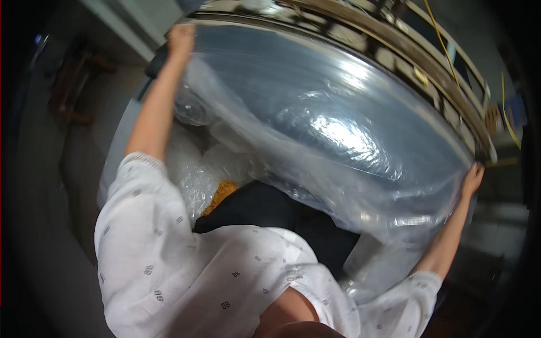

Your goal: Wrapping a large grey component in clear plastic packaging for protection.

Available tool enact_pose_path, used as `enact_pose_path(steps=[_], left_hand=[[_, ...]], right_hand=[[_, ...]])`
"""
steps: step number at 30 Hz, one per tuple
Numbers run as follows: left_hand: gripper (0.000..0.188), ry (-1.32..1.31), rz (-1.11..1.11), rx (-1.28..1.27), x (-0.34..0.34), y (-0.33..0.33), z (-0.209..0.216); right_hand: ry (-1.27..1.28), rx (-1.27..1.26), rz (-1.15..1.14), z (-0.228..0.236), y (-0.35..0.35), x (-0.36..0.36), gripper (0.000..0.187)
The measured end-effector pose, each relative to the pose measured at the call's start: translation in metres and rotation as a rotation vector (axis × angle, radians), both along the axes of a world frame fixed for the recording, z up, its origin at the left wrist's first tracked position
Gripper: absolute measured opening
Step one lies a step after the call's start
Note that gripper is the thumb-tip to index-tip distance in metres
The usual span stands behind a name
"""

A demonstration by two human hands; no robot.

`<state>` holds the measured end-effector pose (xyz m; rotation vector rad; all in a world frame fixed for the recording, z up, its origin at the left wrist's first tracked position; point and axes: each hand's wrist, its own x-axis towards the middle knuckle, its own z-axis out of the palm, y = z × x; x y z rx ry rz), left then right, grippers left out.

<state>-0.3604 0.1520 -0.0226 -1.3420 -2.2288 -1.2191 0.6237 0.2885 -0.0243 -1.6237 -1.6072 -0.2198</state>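
Observation:
A wide sheet of clear plastic film [344, 135] stretches between my two hands, its surface glossy with bright glare. At the far left, my left hand [181, 40] is closed on the film's corner. My right hand [474, 176] grips the film's edge at the far right, with its fingers curled. Both arms are spread wide. The near side of the film sags in loose, wrinkled folds toward my lap, while the far part lies flatter and looks grey-blue.
Beyond the film runs a long machine frame [394, 42] with rails. Crumpled clear plastic [194, 177] lies below my left arm, near an orange-brown fuzzy thing [221, 195]. A wooden stool [79, 79] stands at left. Yellow cords [442, 39] hang at right.

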Motion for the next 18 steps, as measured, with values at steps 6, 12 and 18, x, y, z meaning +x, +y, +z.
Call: enact_pose_path(steps=[6, 12, 18], left_hand=[[0.025, -0.532, -0.242, 0.326, 0.012, 0.034, 0.000], [0.025, -0.447, -0.190, 0.242, 0.013, 0.057, -0.004], [0.028, -0.238, 0.027, 0.122, 0.023, 0.058, 0.008]], right_hand=[[0.238, -0.047, 0.085, -0.023, 0.016, -0.036, 0.029], [0.191, -0.094, 0.028, -0.015, 0.023, -0.035, 0.032], [0.256, -0.084, 0.023, -0.009, 0.030, -0.031, 0.036]])
